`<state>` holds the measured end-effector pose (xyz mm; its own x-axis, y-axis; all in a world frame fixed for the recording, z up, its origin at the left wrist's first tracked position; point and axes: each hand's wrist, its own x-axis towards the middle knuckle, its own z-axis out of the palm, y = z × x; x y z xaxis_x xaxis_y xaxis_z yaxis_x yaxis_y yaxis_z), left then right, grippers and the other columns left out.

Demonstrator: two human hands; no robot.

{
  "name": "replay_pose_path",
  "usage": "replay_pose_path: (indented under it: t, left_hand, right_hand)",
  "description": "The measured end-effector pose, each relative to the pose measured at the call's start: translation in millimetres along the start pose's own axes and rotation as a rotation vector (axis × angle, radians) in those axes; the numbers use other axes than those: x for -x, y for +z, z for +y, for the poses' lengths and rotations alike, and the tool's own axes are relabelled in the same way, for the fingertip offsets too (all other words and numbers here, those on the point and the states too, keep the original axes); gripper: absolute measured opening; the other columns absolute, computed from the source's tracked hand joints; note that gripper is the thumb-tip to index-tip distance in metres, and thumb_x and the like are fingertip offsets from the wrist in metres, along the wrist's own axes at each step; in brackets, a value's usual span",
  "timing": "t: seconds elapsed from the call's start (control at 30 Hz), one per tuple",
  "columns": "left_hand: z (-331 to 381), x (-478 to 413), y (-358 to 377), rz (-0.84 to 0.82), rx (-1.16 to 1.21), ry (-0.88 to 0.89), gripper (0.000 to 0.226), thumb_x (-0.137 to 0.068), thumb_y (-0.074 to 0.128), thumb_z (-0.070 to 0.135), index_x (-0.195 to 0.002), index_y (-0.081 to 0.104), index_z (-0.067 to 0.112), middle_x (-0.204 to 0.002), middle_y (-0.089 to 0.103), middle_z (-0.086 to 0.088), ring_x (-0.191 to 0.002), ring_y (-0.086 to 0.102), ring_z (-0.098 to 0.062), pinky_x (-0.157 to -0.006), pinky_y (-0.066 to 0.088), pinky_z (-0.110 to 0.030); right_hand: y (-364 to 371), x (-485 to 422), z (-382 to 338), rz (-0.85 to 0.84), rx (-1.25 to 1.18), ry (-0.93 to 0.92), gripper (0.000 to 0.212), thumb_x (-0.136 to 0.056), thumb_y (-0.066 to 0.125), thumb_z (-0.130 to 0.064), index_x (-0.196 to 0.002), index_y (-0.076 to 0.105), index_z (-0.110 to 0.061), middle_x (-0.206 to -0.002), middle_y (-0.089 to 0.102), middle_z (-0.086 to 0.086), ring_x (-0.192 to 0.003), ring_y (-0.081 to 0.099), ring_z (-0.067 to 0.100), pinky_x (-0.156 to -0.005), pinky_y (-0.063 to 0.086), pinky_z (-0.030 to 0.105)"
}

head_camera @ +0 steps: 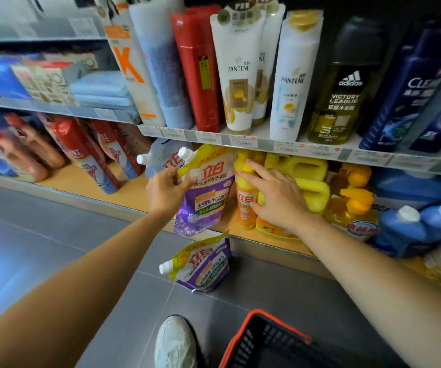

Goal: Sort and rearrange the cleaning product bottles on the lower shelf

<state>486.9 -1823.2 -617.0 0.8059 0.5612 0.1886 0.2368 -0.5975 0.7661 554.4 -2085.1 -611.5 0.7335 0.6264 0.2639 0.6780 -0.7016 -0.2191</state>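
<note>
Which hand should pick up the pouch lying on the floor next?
Probably the right hand: it only rests open on the orange bottle, while the left hand grips the shelf pouch. The floor pouch lies below both.

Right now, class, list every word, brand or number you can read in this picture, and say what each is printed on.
"PANTENE": white tube and white bottle.
"adidas VICTORY LEAGUE": amber bottle.
"CLE", cut off: blue bottle.
"K": orange-and-white pack.
"立白": held pouch, orange bottle, floor pouch.
"天然酵素·3倍洁净力": held pouch.
Price tags: too blurred to read.
</note>
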Motion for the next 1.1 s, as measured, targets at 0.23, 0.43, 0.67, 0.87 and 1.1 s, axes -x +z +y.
replay_pose_path:
  t: [0.23, 0.43, 0.67, 0.87, 1.1]
  left_hand:
    - [37, 23, -66, 0.009, -0.324, 0.177, 0.053, -0.085, 0.077, 0.047, -0.062, 0.042, 0.015, -0.06, 0.06, -0.004, -0.06, 0.061, -0.029, -0.055, 0.051, -0.048]
    - [73, 45, -121, -0.061, -0.443, 0.335, 0.051, -0.089, 0.071, 0.05, -0.065, 0.043, 0.014, -0.064, 0.062, -0.006, -0.061, 0.061, -0.03, -0.054, 0.051, -0.048]
    - [118, 103, -147, -0.071, -0.399, 0.52, 0.052, -0.082, 0.062, 0.061, -0.065, 0.05, 0.013, -0.06, 0.061, -0.002, -0.055, 0.058, -0.024, -0.047, 0.045, -0.04]
    - [152, 150, -128, -0.161, -0.251, 0.54, 0.059, -0.079, 0.059, 0.067, -0.068, 0.06, 0.009, -0.065, 0.066, -0.004, -0.061, 0.064, -0.025, -0.053, 0.05, -0.049]
    - [157, 189, -80, -0.399, 0.07, 0.348, 0.058, -0.08, 0.077, 0.059, -0.086, 0.068, 0.003, -0.084, 0.074, -0.01, -0.08, 0.072, -0.028, -0.069, 0.057, -0.054]
  right_hand:
    - [-17, -3, 1, -0.15, -0.08, 0.008, 0.086, -0.079, 0.076, -0.038, -0.151, 0.032, -0.044, -0.165, 0.014, -0.017, -0.137, 0.038, 0.026, -0.111, 0.034, 0.045]
    - [-42, -8, 2, -0.251, -0.32, 0.042, 0.068, -0.077, 0.081, -0.045, -0.139, 0.056, -0.036, -0.162, 0.028, -0.01, -0.144, 0.03, 0.026, -0.117, 0.029, 0.048]
    - [-114, 19, -35, 0.187, -0.547, 0.102, 0.033, -0.073, 0.08, -0.053, -0.076, 0.063, -0.024, -0.083, 0.07, -0.004, -0.082, 0.065, 0.016, -0.076, 0.054, 0.044]
    - [-170, 73, -65, -0.031, -0.515, -0.101, 0.042, -0.083, 0.072, -0.052, -0.118, 0.065, -0.03, -0.109, 0.073, -0.006, -0.1, 0.067, 0.015, -0.085, 0.055, 0.042]
    - [-179, 127, -40, -0.053, -0.425, -0.048, 0.033, -0.088, 0.07, -0.048, -0.063, 0.064, -0.027, -0.064, 0.063, -0.008, -0.065, 0.059, 0.01, -0.057, 0.042, 0.033]
